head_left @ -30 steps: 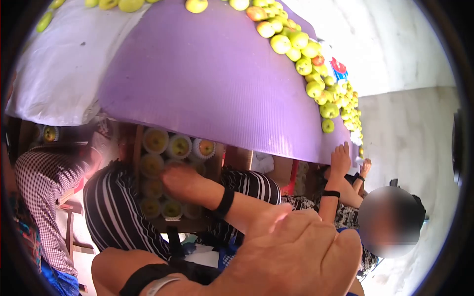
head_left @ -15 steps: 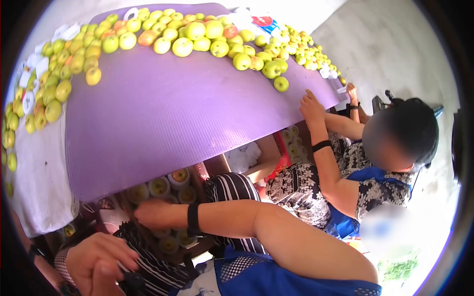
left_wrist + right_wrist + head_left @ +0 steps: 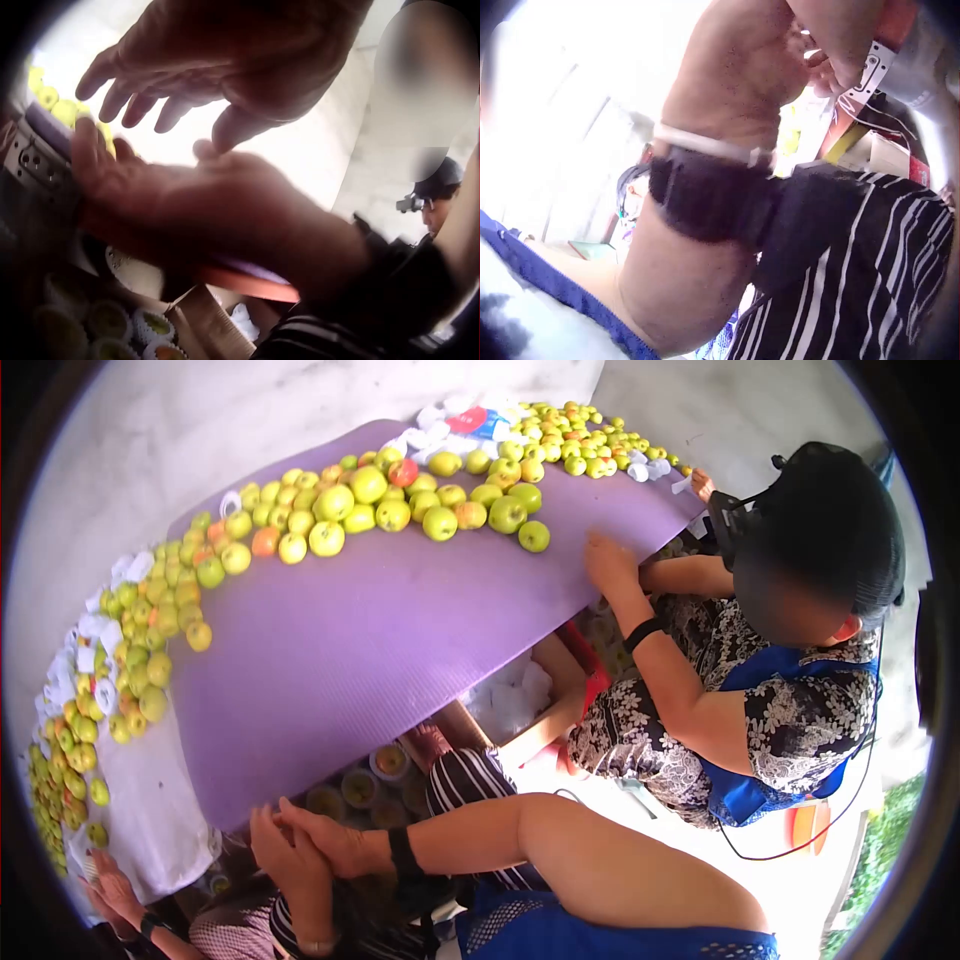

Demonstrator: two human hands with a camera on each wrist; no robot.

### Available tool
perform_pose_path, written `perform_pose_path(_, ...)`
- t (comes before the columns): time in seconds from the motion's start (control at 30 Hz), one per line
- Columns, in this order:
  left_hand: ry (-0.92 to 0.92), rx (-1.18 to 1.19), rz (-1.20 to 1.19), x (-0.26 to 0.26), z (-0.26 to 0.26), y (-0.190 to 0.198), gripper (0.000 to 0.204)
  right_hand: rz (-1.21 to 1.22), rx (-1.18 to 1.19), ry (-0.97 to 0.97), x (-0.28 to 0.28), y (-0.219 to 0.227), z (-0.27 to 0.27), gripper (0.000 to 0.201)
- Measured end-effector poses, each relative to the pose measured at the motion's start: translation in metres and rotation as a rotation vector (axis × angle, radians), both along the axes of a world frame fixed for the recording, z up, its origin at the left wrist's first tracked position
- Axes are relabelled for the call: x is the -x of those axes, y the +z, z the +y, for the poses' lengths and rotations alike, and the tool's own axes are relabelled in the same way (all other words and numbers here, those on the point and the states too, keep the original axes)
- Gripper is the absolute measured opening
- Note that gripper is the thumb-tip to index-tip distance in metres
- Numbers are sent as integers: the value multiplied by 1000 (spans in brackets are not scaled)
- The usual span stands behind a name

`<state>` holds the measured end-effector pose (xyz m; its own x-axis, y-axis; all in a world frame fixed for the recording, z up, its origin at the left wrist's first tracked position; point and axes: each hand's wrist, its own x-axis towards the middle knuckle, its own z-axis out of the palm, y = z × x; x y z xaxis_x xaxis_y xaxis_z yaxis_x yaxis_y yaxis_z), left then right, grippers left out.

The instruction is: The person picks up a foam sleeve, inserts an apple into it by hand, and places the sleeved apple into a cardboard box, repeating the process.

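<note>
My left hand and right hand come together below the front edge of the purple mat, their fingers extended. In the left wrist view the left hand is above, fingers spread, and the right hand lies below, fingers loosely bent. Nothing shows in either one. Beneath them, apples in white foam nets sit in a cardboard box, partly hidden by my arm in the head view. The right wrist view shows my left forearm with a black band and a white bracelet.
Loose yellow-green apples lie in a long band across the mat's far side and down the white cloth at left. At right sits a person in a black cap. Another person's hands are at lower left. An open box stands under the table edge.
The left hand has gone from large in the foreground to beside the right hand. The right hand has left the netted apples in the box. The head view has turned, showing more loose apples.
</note>
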<state>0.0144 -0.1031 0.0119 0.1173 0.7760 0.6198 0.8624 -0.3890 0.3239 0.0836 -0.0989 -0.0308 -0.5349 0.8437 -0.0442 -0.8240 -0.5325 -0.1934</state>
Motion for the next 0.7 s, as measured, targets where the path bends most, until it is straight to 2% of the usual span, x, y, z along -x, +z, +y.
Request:
perform_pose_path(0.07,-180,217,24,30,-23,23,32,10,-4,-30,-2,-1,8,47)
perform_pose_path(0.13,-195,485,-139,79,-40,32,40,-531,39,-93,-8,-8,20,47)
perform_pose_path(0.17,-266,554,-357,139,-46,-8,41,-524,29,-113,-10,-10,21,47)
perform_pose_path(0.2,-336,622,-577,154,-39,-12,41,-552,-35,-81,-14,-8,21,47)
perform_pose_path(0.27,-333,609,-531,187,-14,-32,41,-578,-107,-55,-20,-9,22,48)
perform_pose_path(0.37,-272,611,-412,211,8,-32,41,-696,-92,-37,-26,-9,19,45)
perform_pose_path(0.43,-231,623,-330,223,18,-28,41,-762,-186,-185,-27,-16,22,44)
perform_pose_path(0.47,-220,632,-287,227,25,-27,41,-758,-176,-197,-28,-18,20,44)
perform_pose_path(0.53,-207,646,-206,230,43,-27,41,-741,-280,-285,-44,1,16,42)
perform_pose_path(0.7,-116,664,-32,248,62,-29,41,-798,-314,-337,-34,-18,26,42)
